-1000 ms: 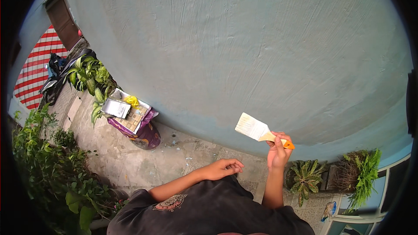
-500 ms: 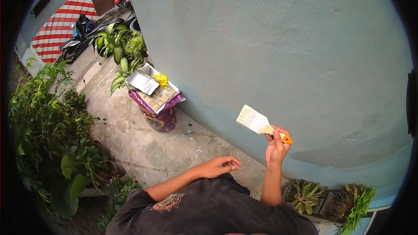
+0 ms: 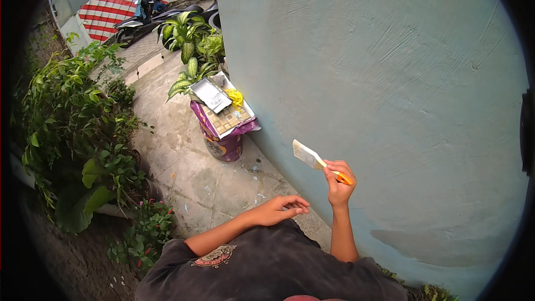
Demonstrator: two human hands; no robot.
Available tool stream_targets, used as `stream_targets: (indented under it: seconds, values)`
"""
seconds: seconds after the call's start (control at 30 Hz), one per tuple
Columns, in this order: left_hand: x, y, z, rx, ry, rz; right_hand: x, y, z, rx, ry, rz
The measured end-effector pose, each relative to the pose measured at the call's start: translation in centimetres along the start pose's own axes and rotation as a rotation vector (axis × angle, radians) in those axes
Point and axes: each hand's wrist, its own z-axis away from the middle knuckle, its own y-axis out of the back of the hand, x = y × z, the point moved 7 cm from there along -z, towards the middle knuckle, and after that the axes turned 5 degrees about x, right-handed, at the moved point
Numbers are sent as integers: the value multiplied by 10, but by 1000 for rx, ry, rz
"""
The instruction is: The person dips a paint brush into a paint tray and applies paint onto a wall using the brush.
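Observation:
A flat paintbrush (image 3: 307,155) with pale bristles and an orange-tipped handle is gripped by the handle in my right hand (image 3: 340,184). Its bristles point up and to the left, apart from the grey-blue wall (image 3: 384,95). My left hand (image 3: 281,209) hangs in front of my body, fingers loosely stretched, with nothing in it. Ahead on the left, a white paint tray (image 3: 211,95) rests on a tile-patterned board (image 3: 224,121). Beside the tray lies a crumpled yellow thing (image 3: 234,98). Beneath the board is a purple-wrapped bucket (image 3: 224,148).
Leafy plants (image 3: 83,117) line the left side of the stone path (image 3: 167,128), which has pale paint flecks. More potted plants (image 3: 192,39) stand behind the bucket. Farther back, motorbikes (image 3: 146,15) are parked near a red-and-white striped panel (image 3: 120,3).
The view has swung left, so the bucket and tray appear farther right. My right hand has turned the brush, showing its bristles more edge-on. The left hand keeps nearly the same pose.

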Motion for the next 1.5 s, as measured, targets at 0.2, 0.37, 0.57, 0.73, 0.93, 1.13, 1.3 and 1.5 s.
stream_targets:
  seconds: [0.2,0.37,0.57,0.73,0.93,1.13,1.3,1.5]
  values:
    - [5,-11,-27,19,-1,-13,14,17,-12,-70,-81,-71]
    - [-4,-13,-44,67,19,13,31,27,-20,-85,-105,-129]
    - [-3,-22,-53,63,-15,37,49,39,-21,-98,-179,-143]
    - [56,-28,-48,-76,-169,79,58,38,-21,-117,-232,-167]
    - [191,-43,-12,-274,-763,234,53,17,-22,-170,-228,-202]
    - [280,-44,17,-138,-1119,694,41,-31,-20,-268,-241,-181]
    - [297,-29,30,35,-1071,967,45,-74,-19,-256,-265,-258]
    - [295,25,69,58,-1034,1040,48,-146,-18,-289,-270,-306]
